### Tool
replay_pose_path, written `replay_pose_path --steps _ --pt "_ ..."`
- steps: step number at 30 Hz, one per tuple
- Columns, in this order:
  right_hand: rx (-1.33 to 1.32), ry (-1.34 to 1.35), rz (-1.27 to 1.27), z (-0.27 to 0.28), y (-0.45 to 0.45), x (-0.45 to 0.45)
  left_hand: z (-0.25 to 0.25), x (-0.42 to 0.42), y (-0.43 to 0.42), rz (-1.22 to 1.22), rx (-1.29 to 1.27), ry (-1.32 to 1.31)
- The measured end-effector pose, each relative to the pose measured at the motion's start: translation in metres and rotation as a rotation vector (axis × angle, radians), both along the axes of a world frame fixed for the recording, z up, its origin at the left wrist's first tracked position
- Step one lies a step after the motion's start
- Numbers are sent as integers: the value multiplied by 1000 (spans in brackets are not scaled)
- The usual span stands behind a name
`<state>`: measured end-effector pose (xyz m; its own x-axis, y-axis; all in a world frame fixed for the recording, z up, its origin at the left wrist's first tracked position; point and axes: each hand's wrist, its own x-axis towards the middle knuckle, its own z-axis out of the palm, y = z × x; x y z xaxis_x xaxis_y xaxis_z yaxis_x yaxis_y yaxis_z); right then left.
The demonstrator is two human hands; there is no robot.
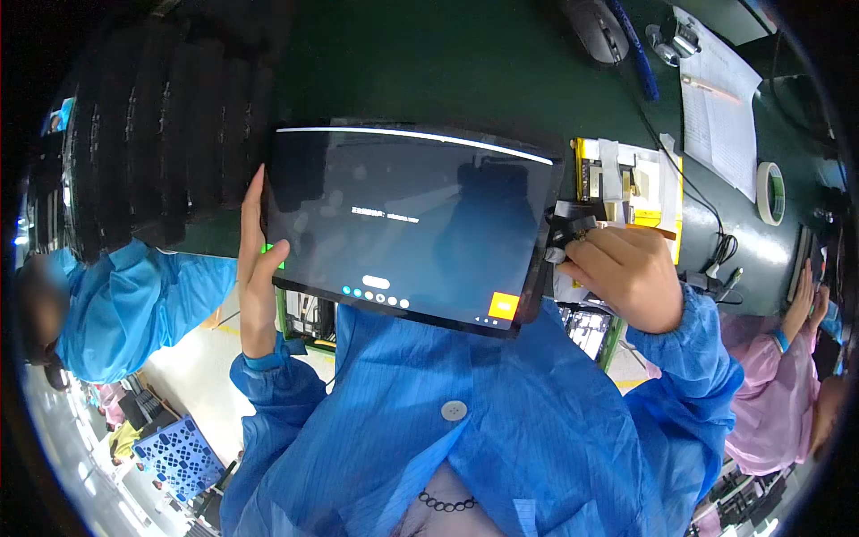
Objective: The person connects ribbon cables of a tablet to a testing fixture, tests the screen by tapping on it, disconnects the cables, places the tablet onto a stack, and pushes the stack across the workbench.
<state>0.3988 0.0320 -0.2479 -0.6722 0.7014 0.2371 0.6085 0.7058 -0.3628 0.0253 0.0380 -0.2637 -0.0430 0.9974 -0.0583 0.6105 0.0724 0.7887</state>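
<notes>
A large tablet [407, 228] with a lit dark-blue screen lies slightly tilted in front of me, showing a line of small text, a row of icons and an orange square. My left hand [259, 259] grips its left edge, the thumb over a green patch on the screen's border. At the tablet's right edge, my right hand [622, 268] is closed around a black connector [568, 228] that sits against the side. Whether the connector is plugged in cannot be seen. Just behind my right hand lie yellow-edged parts [640, 183] with strips of tape.
Dark upright panels [161, 134] stand in a row at the left. A mouse [598, 31], a blue pen, paper sheets [725, 107], a tape roll [769, 192] and cables [716, 255] are at the right. Co-workers in blue [143, 313] and pink [769, 394] sit either side.
</notes>
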Motion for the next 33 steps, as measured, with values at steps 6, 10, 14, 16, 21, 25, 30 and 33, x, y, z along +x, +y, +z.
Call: replay_pose_path --steps 6,10,14,16,21,25,30,33 --pt "56 -160 -110 14 -15 -10 7 7 -1 7 -3 -95" --pt "186 -237 27 48 0 -12 12 6 1 30 61 -233" --pt "273 -40 -49 62 70 0 12 0 1 -44 186 -244" --pt "196 -138 -311 52 119 -1 11 -6 -1 -85 238 -206" --pt "91 -304 -388 12 164 -3 7 -12 -12 50 215 -330" --pt "-123 -66 -242 20 165 -13 8 -10 -16 105 173 -335" --pt "88 -85 -286 11 173 -9 5 -12 -18 75 153 -384" --pt "37 -40 -245 5 181 -2 0 -12 -17 61 181 -380"
